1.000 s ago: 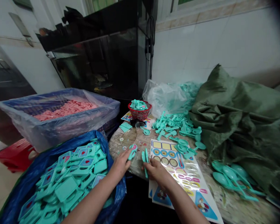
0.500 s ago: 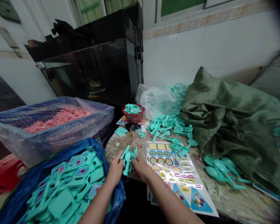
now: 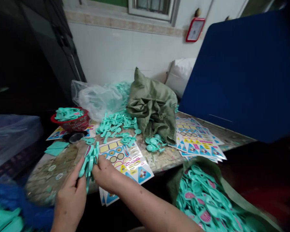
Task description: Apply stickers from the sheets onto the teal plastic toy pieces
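Observation:
Over the table's near edge my two hands are close together around a small bunch of teal plastic toy pieces [image 3: 90, 161]; one of them has a pink sticker. My left hand [image 3: 71, 195] grips the bunch from the left, thumb and fingers closed on it. From the right, my right hand [image 3: 105, 173] has its fingers curled against the same pieces; its fingertips are partly hidden. Just behind the right hand lies a sticker sheet [image 3: 141, 162] with yellow, blue and pink shapes. A heap of loose teal pieces [image 3: 117, 124] is spread beyond it.
A red basket [image 3: 78, 124] of teal pieces stands at the table's left. Behind are a clear plastic bag [image 3: 96, 100] and a green sack [image 3: 154, 100]. More sticker sheets [image 3: 195, 137] lie right, near a blue panel [image 3: 241, 74]. An open sack [image 3: 222, 180] of stickered pieces is lower right.
The view has swung right, bringing the open sack, blue panel and further sticker sheets into sight. Both hands still hold the teal pieces, which are now raised more upright.

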Motion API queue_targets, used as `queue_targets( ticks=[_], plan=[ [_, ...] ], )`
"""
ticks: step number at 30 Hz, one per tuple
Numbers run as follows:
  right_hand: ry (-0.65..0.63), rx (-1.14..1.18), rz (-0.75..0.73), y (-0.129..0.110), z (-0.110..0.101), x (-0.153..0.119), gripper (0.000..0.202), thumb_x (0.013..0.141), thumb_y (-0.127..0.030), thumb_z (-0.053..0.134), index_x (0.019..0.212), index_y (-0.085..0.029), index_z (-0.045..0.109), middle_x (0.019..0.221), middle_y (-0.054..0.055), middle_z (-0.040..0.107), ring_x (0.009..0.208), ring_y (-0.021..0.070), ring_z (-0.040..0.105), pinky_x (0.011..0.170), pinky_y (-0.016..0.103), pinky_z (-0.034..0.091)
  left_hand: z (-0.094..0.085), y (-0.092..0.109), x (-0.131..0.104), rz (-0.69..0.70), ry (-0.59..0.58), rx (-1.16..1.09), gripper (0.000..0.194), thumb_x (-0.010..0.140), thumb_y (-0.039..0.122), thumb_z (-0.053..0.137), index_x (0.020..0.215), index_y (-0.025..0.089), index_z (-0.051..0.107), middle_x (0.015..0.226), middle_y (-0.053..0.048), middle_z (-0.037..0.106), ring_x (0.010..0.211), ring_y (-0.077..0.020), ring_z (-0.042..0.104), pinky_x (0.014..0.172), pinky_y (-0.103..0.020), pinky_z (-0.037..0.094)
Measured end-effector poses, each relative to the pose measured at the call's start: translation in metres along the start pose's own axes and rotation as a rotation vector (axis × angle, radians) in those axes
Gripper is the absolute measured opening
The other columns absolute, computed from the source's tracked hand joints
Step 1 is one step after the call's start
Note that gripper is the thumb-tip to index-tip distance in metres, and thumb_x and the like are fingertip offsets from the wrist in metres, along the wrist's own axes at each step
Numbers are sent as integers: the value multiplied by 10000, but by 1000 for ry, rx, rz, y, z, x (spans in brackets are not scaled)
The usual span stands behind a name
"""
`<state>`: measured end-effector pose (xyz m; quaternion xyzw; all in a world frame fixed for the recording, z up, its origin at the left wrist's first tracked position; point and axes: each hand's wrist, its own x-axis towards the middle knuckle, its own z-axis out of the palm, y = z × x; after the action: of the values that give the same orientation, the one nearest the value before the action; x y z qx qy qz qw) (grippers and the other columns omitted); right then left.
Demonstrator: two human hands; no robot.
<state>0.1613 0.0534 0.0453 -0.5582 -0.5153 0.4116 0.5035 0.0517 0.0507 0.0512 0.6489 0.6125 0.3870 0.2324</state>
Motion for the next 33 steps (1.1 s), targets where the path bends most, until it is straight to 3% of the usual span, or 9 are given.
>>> queue_targets(
  ticks=[5,9,11,14,17,19,24,27,33],
  plan=[
    [184,-70,-15,-16,-61,-45,189,800,-153,414,952,-184,522,915,40,566,870,176,499,859,347,402,31,38,-26,331,-90,-117,440,812,217,436,1237,267,536,1285,30,559,1212,-193,485,1058,-324,361],
    [273,-46,-69,-24,-120,-110,328,850,-217,385,1160,-188,489,1117,46,563,1007,156,501,935,303,373,64,75,-70,566,-328,-252,467,820,167,399,1276,195,496,1341,-16,506,1251,-193,440,1084,-317,332],
    [366,-105,12,-25,-150,-149,334,861,-264,388,1165,-200,509,1153,46,568,1062,169,495,964,302,358,80,94,-99,624,-500,-321,486,832,149,375,1311,176,450,1380,-37,458,1278,-199,403,1100,-334,312],
    [508,-254,123,-12,-192,-207,358,848,-348,437,1173,-225,522,1202,64,563,1143,208,468,983,324,354,98,118,-143,675,-876,-393,548,855,164,365,1399,175,297,1470,-38,303,1345,-210,278,1131,-356,242],
    [584,-398,209,23,-231,-259,402,822,-362,436,1185,-210,516,1136,89,605,1057,229,542,938,355,402,111,132,-172,673,-1282,-337,678,835,231,465,1433,138,162,1504,-85,182,1374,-238,180,1136,-394,200],
    [608,-546,281,54,-252,-290,442,771,-400,485,1145,-177,559,1107,118,620,1031,265,561,920,394,418,117,132,-180,667,-1417,-235,714,823,275,500,1427,96,164,1495,-136,183,1374,-257,173,1129,-420,200],
    [703,-796,349,98,-278,-334,406,770,-443,458,996,-180,668,919,120,660,889,264,613,809,389,486,118,110,-166,706,-1328,-222,423,879,234,387,1270,120,501,1312,-129,524,1230,-207,464,1062,-328,338],
    [730,-797,315,91,-279,-334,379,767,-458,454,933,-210,687,931,103,676,902,261,619,810,376,496,110,97,-149,597,-1173,-256,340,873,216,407,1138,165,614,1148,-85,650,1070,-183,589,970,-290,426],
    [650,-682,333,83,-274,-307,364,713,-500,542,932,-256,699,996,49,704,937,269,640,806,330,524,85,73,-119,472,-981,-360,266,877,264,449,1015,220,672,994,-26,710,929,-150,643,849,-228,479]
  ],
)
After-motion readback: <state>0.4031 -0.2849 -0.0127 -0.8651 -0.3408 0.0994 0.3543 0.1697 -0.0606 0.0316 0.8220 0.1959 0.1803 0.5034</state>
